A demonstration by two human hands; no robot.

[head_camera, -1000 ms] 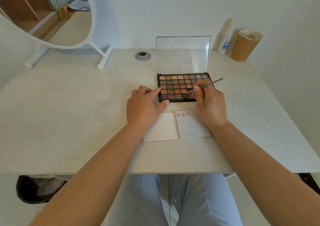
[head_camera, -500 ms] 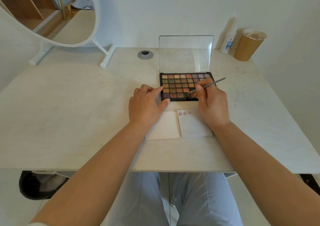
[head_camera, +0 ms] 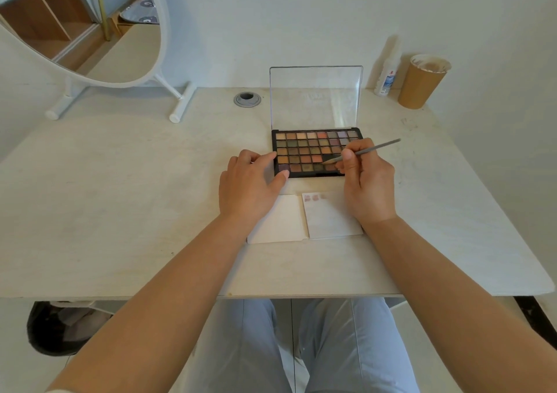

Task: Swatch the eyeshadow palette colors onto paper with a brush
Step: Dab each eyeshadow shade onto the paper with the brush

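So the eyeshadow palette sits open in the middle of the pale bench, clear lid standing upright behind rows of brown, orange, green and purple pans. Right in front of it lie two bits of paper side by side, the right one with a few pinkish swatches along its top edge, the left one plain. The right hand pinches a thin grey brush like a pencil, tip down in a pan in the lower rows, and it covers the palette's near right corner. The left hand rests flat-ish with fingers relaxed, thumb and forefinger touching the palette's left edge, its heel over the plain sheet. Further back there's a round cable hole, a white-framed mirror on the left, and in the right corner a small white bottle just beside a brown paper cup; can't tell what's inside.
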